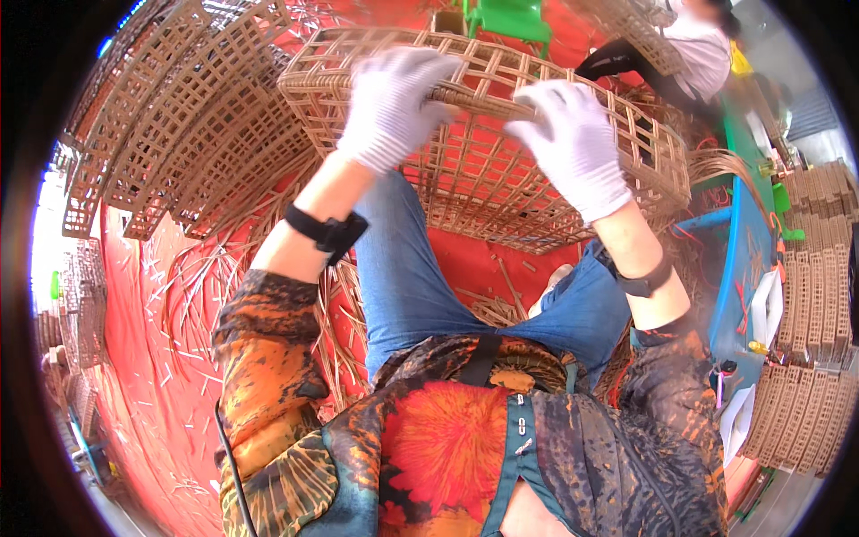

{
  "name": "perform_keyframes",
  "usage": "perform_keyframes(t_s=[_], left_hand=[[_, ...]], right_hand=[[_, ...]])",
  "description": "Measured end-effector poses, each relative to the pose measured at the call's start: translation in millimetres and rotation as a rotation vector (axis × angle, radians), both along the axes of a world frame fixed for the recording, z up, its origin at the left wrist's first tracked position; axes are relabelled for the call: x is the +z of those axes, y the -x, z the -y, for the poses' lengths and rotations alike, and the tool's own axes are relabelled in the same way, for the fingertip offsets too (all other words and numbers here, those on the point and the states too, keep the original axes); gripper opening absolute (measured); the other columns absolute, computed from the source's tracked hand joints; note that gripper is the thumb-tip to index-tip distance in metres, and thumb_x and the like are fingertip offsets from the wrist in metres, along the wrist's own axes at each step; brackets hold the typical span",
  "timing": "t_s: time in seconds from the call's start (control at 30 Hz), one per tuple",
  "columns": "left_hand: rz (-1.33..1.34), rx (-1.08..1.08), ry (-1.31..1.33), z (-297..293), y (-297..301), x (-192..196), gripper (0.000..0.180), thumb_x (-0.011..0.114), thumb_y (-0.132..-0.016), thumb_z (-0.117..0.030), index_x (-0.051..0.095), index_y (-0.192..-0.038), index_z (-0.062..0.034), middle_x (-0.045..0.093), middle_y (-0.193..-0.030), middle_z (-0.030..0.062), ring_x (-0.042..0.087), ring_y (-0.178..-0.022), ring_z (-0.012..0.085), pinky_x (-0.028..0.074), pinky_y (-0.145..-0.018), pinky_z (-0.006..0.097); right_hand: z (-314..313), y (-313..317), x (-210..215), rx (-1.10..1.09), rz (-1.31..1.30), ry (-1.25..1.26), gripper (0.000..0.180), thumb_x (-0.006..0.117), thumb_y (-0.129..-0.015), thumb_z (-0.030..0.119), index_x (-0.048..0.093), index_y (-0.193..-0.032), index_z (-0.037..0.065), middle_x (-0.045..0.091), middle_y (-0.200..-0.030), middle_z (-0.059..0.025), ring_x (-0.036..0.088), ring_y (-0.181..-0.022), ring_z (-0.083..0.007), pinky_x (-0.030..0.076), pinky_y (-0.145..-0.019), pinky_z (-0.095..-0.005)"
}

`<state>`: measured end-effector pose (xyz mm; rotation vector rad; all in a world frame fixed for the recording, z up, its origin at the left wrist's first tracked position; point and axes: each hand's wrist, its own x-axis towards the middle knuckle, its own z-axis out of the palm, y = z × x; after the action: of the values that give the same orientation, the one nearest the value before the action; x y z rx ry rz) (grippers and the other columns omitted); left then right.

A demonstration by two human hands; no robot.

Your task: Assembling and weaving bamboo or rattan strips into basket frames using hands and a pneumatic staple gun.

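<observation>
A large brown woven basket frame (510,192) with an open lattice lies on its side before me, its long rim across the top of my lap. My left hand (394,107), in a white ribbed glove, is at the left part of the rim, its thumb spread away from its fingers. My right hand (574,148), gloved alike, hovers or rests at the rim farther right; its fingers are bent and apart from the thumb. Whether either hand touches the weave I cannot tell. Both palms are turned away.
Stacked lattice panels (192,116) stand at the far left. Loose cane strips (206,304) litter the red floor covering (134,304). A green chair (512,20) is at the back. Another person (702,54) sits at the far right, near a blue-edged table (729,259). More panels (814,277) are stacked beyond.
</observation>
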<state>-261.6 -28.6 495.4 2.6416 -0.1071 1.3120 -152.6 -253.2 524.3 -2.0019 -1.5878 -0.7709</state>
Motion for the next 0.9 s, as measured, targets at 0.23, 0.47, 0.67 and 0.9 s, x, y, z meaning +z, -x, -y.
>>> perform_keyframes(t_s=[0.23,0.47,0.67,0.9], left_hand=[[-0.311,0.192,-0.145,-43,24,14,0.053,0.082,-0.067,-0.02,0.069,-0.118,-0.0251,0.066,-0.116,0.0007,0.056,-0.117,0.0259,0.037,-0.105,0.046],[-0.149,0.122,0.02,-28,4,3,0.043,0.085,-0.061,-0.016,0.074,-0.102,-0.0207,0.066,-0.104,0.0023,0.06,-0.104,0.0259,0.043,-0.096,0.042],[-0.078,0.083,0.081,-27,5,-3,0.039,0.087,-0.058,-0.018,0.077,-0.095,-0.0207,0.066,-0.1,0.0013,0.06,-0.102,0.0256,0.042,-0.094,0.041],[-0.054,0.059,0.093,-27,4,-6,0.038,0.086,-0.059,-0.016,0.076,-0.096,-0.02,0.066,-0.099,0.0016,0.061,-0.102,0.0251,0.042,-0.095,0.041]], right_hand=[[-77,16,-16,-0.156,0.117,0.151,0.044,0.08,-0.075,0.033,0.064,-0.11,0.01,0.06,-0.109,-0.0096,0.057,-0.104,-0.0286,0.046,-0.089,-0.0451],[-86,12,-22,-0.177,0.108,0.062,0.039,0.078,-0.071,0.026,0.063,-0.104,0.011,0.058,-0.103,-0.0088,0.057,-0.101,-0.0285,0.044,-0.088,-0.0454],[-82,3,-34,-0.038,0.131,-0.06,0.041,0.078,-0.069,0.022,0.061,-0.106,0.013,0.056,-0.101,-0.0076,0.055,-0.1,-0.0285,0.043,-0.088,-0.0459],[-84,3,-36,0.0,0.126,-0.103,0.04,0.078,-0.068,0.02,0.061,-0.104,0.014,0.055,-0.1,-0.0075,0.054,-0.099,-0.0286,0.044,-0.087,-0.0451]])
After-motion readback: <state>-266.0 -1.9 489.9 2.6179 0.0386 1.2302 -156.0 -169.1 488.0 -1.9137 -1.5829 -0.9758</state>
